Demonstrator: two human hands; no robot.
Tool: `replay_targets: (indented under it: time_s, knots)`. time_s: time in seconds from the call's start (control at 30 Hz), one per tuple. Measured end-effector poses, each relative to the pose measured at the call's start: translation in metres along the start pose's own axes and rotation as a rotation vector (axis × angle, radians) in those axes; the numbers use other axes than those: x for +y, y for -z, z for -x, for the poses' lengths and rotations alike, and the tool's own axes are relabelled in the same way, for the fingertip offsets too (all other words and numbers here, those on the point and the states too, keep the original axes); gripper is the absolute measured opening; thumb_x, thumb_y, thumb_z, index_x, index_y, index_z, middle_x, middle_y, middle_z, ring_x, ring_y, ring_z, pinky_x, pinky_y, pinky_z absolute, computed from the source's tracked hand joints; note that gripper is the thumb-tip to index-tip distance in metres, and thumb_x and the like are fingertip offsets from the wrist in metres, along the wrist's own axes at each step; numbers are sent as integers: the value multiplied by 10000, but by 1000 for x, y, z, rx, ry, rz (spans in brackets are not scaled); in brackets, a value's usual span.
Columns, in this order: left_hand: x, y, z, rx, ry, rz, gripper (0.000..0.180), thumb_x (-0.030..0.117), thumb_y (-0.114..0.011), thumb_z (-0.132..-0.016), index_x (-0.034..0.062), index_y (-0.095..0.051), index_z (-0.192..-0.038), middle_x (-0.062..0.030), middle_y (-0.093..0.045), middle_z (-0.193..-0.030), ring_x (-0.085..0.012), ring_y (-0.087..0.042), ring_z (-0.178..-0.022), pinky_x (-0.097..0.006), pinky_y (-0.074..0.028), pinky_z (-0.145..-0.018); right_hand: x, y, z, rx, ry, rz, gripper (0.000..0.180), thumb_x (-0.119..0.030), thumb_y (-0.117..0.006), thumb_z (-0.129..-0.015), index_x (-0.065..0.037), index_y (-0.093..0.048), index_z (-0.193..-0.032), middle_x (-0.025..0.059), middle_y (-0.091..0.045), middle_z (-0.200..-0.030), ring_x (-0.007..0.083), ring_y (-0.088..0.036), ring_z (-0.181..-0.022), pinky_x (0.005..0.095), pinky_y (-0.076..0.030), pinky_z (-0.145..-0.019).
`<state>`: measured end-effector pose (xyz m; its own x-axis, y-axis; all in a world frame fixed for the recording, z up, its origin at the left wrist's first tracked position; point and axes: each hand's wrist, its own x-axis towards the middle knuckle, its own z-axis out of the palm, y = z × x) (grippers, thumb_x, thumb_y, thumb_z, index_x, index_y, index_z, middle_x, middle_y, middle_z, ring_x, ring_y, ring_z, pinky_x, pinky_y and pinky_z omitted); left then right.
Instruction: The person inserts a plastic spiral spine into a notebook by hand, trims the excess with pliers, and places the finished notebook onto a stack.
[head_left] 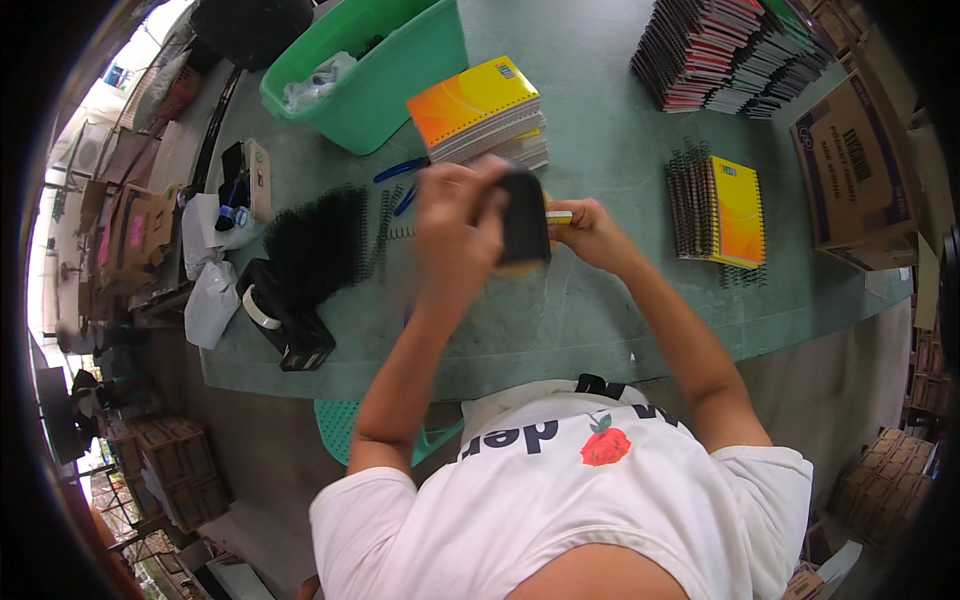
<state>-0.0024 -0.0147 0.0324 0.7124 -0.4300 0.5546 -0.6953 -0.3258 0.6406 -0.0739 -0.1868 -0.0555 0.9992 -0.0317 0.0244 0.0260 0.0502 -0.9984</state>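
Note:
In front of me, a notebook [523, 222] is held up on edge, its dark side facing left and a yellow edge showing. My right hand [592, 236] grips it, fingers closed on the right side. Blurred by motion, my left hand [455, 225] is at the notebook's left edge with curled fingers; what they pinch is hidden. Just beyond stands a stack of yellow-orange notebooks [475, 100]. Loose black spiral coils [385, 225] and blue-handled pliers [400, 170] lie left of it. A thick heap of black coils [325, 240] is farther left.
Finished-looking spiral notebooks [735, 210] stand at right, beside a cardboard box [860, 170]. A tall notebook pile [730, 55] is at the far right. A green bin [380, 80] sits far left; a black tape dispenser [285, 315] is near the left table edge [420, 385].

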Motion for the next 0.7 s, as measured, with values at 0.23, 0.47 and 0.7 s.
replay_targets:
  time_s: [0.23,0.47,0.7]
  knots:
    - [-5,-8,7,130,-81,31,247,26,-690,-741,73,-664,-983,-107,-521,-874,-293,-565,-797,-352,-483,-710,8,4,-4,-37,5,123,264,45,-523,-875,6,-621,-1117,30,-672,-1019,54,-571,-905,221,-463,-807]
    - [-20,-46,111,-544,100,48,282,81,-725,-725,92,-667,-1001,-128,-550,-968,-295,-581,-920,-370,-482,-792,-7,-8,-6,-7,43,-16,274,-37,-606,-867,-11,-626,-1139,77,-659,-1094,96,-581,-985,251,-468,-863]
    - [-7,-17,47,-129,-283,-174,264,180,-712,-760,75,-656,-996,-112,-567,-1018,-264,-570,-922,-394,-428,-813,-5,-8,-1,45,250,-32,230,-11,-650,-826,-1,-646,-1055,92,-651,-1092,144,-598,-998,265,-478,-876]
